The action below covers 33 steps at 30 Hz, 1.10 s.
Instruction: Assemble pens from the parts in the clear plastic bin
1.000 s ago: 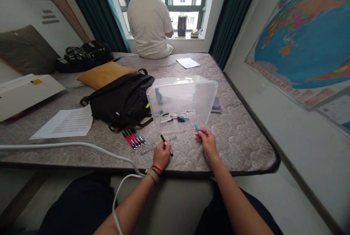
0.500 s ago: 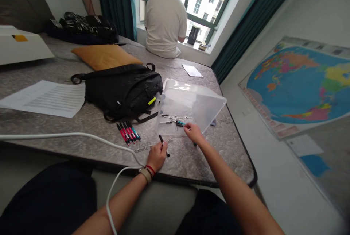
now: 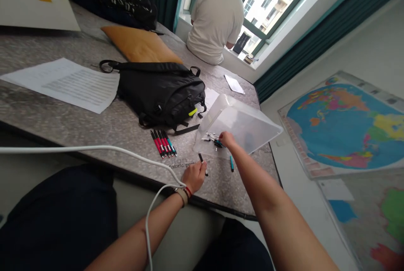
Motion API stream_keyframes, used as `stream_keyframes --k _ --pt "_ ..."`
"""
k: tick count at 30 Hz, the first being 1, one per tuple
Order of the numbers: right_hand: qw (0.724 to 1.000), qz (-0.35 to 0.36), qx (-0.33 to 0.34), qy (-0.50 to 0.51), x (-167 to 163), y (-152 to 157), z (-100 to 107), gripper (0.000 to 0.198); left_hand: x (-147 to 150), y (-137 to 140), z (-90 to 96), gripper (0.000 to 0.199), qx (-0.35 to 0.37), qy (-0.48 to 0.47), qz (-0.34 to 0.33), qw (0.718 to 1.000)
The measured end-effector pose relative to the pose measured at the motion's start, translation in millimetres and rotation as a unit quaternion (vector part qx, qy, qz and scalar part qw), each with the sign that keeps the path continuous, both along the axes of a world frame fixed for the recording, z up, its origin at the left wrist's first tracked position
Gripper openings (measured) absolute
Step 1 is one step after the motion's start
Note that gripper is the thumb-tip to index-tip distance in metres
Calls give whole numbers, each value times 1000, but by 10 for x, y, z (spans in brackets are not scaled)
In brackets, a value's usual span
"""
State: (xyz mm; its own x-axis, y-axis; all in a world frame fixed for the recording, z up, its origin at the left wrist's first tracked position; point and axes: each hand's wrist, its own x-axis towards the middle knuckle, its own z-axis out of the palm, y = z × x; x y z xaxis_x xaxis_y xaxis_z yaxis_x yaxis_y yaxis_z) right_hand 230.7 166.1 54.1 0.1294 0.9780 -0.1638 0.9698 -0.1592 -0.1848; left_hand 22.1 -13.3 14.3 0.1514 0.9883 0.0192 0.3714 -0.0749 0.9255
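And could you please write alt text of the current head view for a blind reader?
A person's right hand reaches into a clear bin on its side, among loose pens, while the left hand holds a black and white pen. On the mattress lie a row of red and teal pens and a black backpack.

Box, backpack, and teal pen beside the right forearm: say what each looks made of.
Box: probably plastic, glossy; see-through walls catch highlights.
Backpack: likely synthetic fabric, slightly shiny; it slumps and creases.
Pen: perhaps plastic, judging by its solid teal barrel; too small to judge finish.
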Motion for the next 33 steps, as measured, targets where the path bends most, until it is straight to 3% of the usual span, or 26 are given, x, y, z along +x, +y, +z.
stream_keyframes --k 9,12,15,16,18,20,23,25,27,33 --pt "991 -43 80 93 -122 -16 40 5 -11 -3 -17 43 1 -6 -11 1000" --pt "978 -66 126 151 -183 -266 59 16 -10 -3 -11 44 2 6 -11 1000" --pt "959 -97 145 224 -234 -771 -16 34 -9 0 -3 44 -2 14 -6 1000" --pt "945 -116 149 266 -249 -981 -69 38 -7 5 -2 44 -6 13 -4 1000" --pt "840 -203 165 475 -293 -1410 -207 38 0 20 -5 43 -19 1 -2 1000" --pt "746 -258 159 593 -370 -1787 -356 38 11 41 -13 44 -31 -25 -2 999" --pt "659 -280 169 677 -529 -2130 -513 35 28 71 -23 45 -31 -75 11 997" --pt "628 -280 184 702 -622 -2200 -548 32 31 87 -22 43 -44 -107 25 993" --pt "615 -282 183 714 -677 -2189 -537 30 21 100 -19 42 -77 -136 22 987" --pt "614 -267 163 724 -711 -2114 -494 29 -45 156 -46 40 -109 -199 -76 971"
